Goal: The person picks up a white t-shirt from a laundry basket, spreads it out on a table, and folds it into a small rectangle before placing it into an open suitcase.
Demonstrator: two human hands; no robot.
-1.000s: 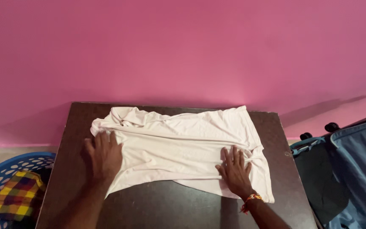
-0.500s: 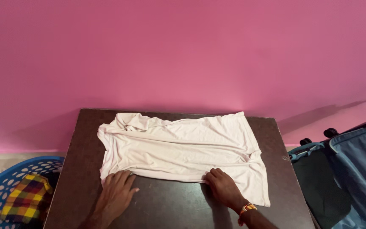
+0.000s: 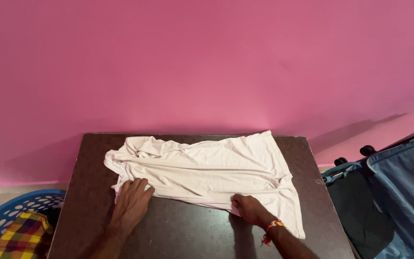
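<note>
Basket [image 3: 10, 211] cut off (lower left).

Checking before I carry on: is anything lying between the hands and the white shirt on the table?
Nothing visible. The left hand and right hand both already rest on the near edge of the white shirt, which lies alone on the dark table.

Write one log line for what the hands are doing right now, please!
left hand: on white shirt's near edge | right hand: gripping same edge | shirt: spread on dark table | blue basket: left of table
</note>
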